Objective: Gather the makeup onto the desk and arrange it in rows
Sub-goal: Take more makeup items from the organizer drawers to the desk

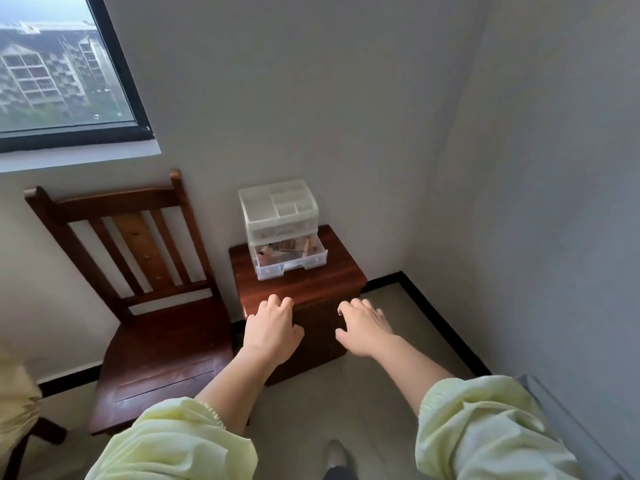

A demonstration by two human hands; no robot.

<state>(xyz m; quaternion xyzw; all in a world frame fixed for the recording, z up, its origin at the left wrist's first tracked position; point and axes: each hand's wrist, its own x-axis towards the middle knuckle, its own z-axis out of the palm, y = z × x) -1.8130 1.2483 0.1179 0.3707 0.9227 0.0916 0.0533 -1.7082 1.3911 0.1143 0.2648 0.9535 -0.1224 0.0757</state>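
A clear plastic drawer organiser (278, 211) stands at the back of a small dark wooden cabinet (311, 284) in the room's corner. Its bottom drawer (291, 259) is pulled out, and several makeup items (287, 249) lie inside. The top tray looks empty. My left hand (272, 329) hovers at the cabinet's front left edge, fingers apart, holding nothing. My right hand (363, 327) reaches toward the cabinet's front right, fingers spread and empty. Both hands are short of the organiser. Pale yellow-green sleeves cover my forearms.
A dark wooden chair (152, 317) stands left of the cabinet, against the wall under a window (59, 67). Walls close in behind and on the right. My shoe (334, 457) shows on the tiled floor below. A yellowish cloth (15, 403) sits at the left edge.
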